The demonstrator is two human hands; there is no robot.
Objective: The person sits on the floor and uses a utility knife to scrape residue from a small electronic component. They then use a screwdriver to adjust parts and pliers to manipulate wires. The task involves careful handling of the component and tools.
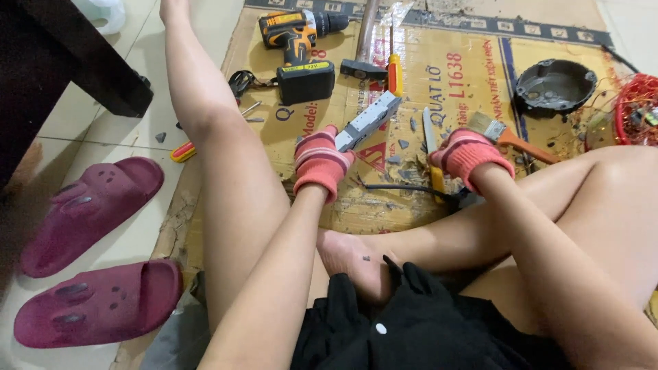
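With our gloved left hand clamped on the grey slotted part over the cardboard and our right hand gripping the paintbrush, we should brush steadily, keeping the part firmly braced.

Grey rectangular part tilted over cardboard; paintbrush, orange handle, bristles left.

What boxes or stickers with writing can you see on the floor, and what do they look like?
Flattened cardboard box: spread on the floor under the tools, yellow-brown with a dark blue border strip and blue and red printing, torn at the near edge.
Label on the cordless drill's battery: a thin yellow strip on the black battery block, top middle.
Triangle mark: red, printed on the cardboard beside the left hand in a pink striped glove.
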